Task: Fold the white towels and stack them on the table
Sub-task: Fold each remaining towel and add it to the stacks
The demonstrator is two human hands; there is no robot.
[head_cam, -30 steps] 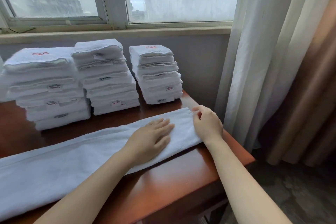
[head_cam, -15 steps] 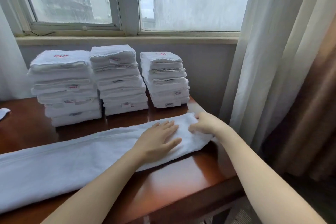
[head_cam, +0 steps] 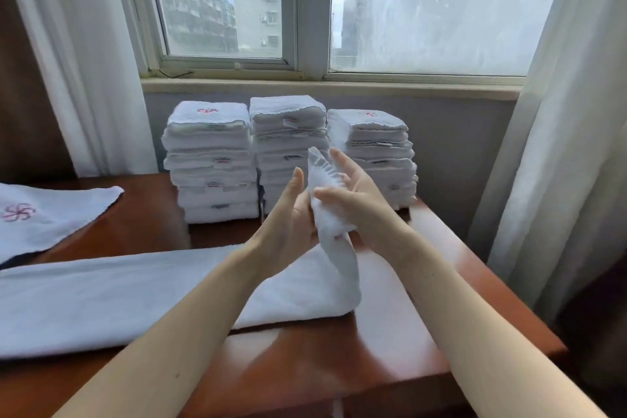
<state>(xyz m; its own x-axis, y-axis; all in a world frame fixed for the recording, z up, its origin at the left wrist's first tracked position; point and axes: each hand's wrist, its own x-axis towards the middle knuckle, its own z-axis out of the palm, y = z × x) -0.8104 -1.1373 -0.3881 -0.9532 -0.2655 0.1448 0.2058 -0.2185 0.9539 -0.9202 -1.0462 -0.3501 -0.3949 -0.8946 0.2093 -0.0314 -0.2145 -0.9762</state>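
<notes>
A long white towel (head_cam: 118,299), folded into a narrow strip, lies across the brown table (head_cam: 322,366) from the left edge to the middle. Its right end (head_cam: 322,176) is lifted off the table and stands upright between my two hands. My right hand (head_cam: 359,210) holds this end, thumb on the near side and fingers behind it. My left hand (head_cam: 288,224) presses against it from the left with straight fingers. Three stacks of folded white towels, left (head_cam: 210,159), middle (head_cam: 285,125) and right (head_cam: 376,136), stand at the back under the window.
Another white towel with a red emblem (head_cam: 40,214) lies spread at the table's left. White curtains hang at the right (head_cam: 559,146) and left (head_cam: 74,78). The table's right edge (head_cam: 502,285) is close to the right curtain.
Both hands were on the towel's right end lying flat on the table. Now that end is raised upright between them, and the view has shifted left and up.
</notes>
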